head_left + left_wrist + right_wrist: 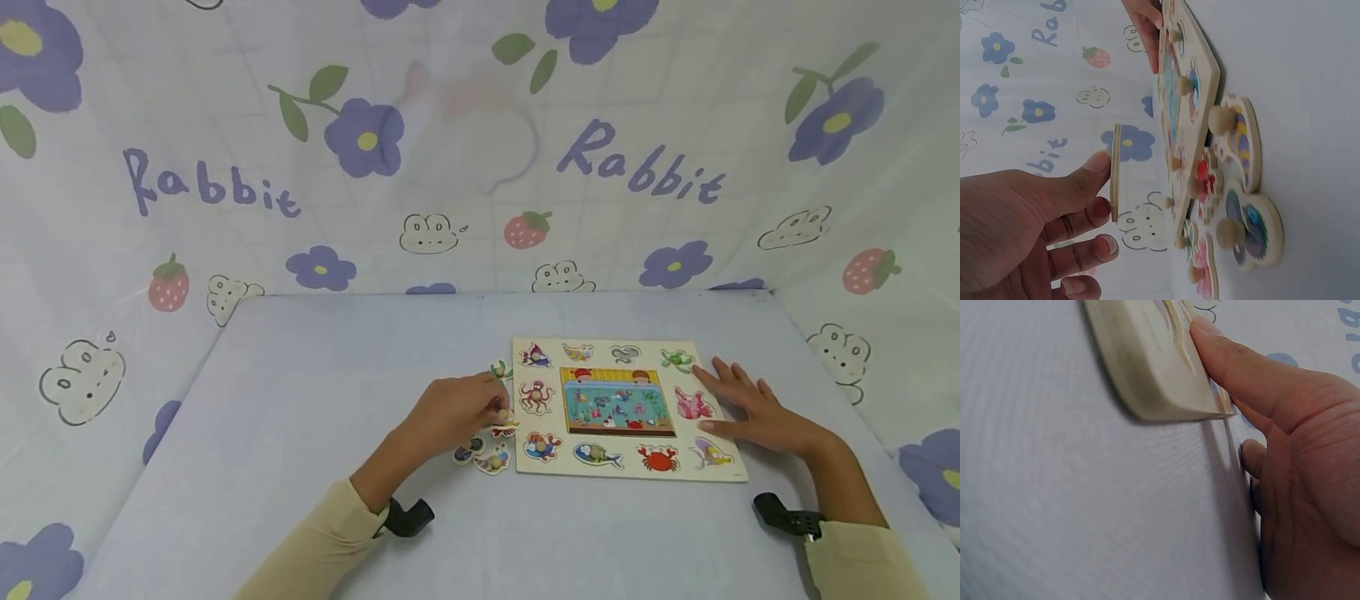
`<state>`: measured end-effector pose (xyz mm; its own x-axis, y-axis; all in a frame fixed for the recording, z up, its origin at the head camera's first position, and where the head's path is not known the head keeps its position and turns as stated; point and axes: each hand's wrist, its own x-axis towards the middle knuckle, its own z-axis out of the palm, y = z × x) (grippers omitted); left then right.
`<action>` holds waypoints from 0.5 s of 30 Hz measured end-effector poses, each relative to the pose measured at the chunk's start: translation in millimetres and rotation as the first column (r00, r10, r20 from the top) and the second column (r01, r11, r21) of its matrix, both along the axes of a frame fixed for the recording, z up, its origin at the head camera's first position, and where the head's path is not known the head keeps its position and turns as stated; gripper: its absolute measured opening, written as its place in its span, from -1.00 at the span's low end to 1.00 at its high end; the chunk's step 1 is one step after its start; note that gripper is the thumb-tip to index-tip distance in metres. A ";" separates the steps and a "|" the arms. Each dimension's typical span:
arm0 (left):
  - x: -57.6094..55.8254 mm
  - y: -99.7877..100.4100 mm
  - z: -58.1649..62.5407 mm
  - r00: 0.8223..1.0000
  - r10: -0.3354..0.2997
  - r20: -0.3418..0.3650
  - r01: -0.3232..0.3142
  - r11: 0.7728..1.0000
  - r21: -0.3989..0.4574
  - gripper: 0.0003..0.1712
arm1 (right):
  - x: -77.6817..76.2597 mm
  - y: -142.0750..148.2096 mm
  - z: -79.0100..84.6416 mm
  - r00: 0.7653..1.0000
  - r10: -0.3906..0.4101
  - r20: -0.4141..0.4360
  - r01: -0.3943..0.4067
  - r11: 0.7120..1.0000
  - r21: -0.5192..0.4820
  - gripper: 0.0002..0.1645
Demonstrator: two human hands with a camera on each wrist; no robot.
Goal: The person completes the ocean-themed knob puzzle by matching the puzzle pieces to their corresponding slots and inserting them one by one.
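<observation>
My left hand point(459, 410) pinches a thin wooden puzzle piece point(1116, 175) above the loose pieces, left of the puzzle board point(630, 348). The left wrist view shows that piece edge-on, so its picture is hidden. The flat board has sea animals around an aquarium picture point(618, 403). Knobbed pieces sit in it on the left and bottom, among them an octopus point(536, 397) and a blue fish point(597, 454). My right hand point(757, 414) rests with spread fingers at the board's right edge. Its thumb point(1254, 369) touches the board's face.
Several loose knobbed pieces lie beside the board's left edge: a dark grey one point(1254, 228), a yellow-purple one point(1246, 144), a red one point(1209, 187), a pink one point(1205, 269) and a green one point(500, 369). A printed curtain point(465, 167) hangs behind the white table point(315, 375).
</observation>
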<state>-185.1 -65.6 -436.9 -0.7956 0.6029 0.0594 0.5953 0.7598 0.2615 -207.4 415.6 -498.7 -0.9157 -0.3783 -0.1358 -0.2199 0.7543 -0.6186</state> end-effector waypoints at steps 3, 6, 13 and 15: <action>0.8 9.4 2.2 1.000 -0.001 0.008 0.001 1.000 -0.007 -0.81 | -0.1 -0.5 0.2 1.000 0.000 0.004 0.000 1.000 0.000 0.15; 0.4 21.0 1.8 1.000 -0.003 0.023 0.003 1.000 -0.015 -0.81 | -0.5 -0.8 0.6 1.000 -0.002 0.009 0.002 1.000 0.001 0.14; -1.1 52.5 -0.8 0.997 -0.042 0.070 0.045 0.998 -0.038 -0.80 | -1.2 0.0 0.3 1.000 -0.008 0.014 0.008 1.000 0.001 0.15; -1.3 61.5 -0.7 0.995 -0.062 0.073 0.064 0.997 -0.029 -0.79 | -1.3 0.3 0.0 1.000 -0.008 0.011 0.008 1.000 0.006 0.15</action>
